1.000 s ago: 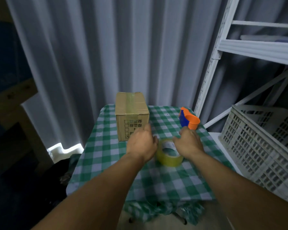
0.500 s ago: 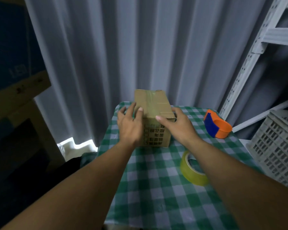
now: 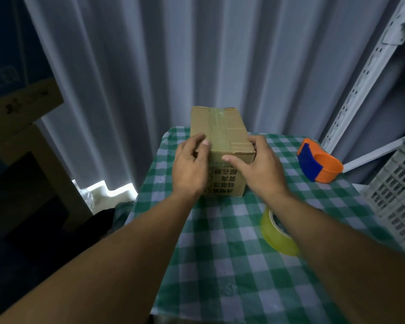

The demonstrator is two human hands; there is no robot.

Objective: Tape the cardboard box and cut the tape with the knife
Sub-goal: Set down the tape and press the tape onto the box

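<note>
A small brown cardboard box [image 3: 220,129] stands at the back of the green checked table [image 3: 232,265], with a strip of clear tape along its top. My left hand [image 3: 192,168] grips its left front corner and my right hand [image 3: 258,168] grips its right front corner. A yellowish roll of tape [image 3: 276,235] lies on the cloth under my right forearm, partly hidden by it. An orange and blue tape dispenser [image 3: 318,163] sits at the table's right back. No knife is in sight.
Grey curtains hang right behind the table. A white metal shelf upright [image 3: 360,73] and a white plastic crate [image 3: 400,190] stand close on the right. A wooden frame [image 3: 26,106] and dark floor space lie to the left.
Both hands left the tape roll and moved forward to the box, where they now hold its front corners. The view has come closer to the table.
</note>
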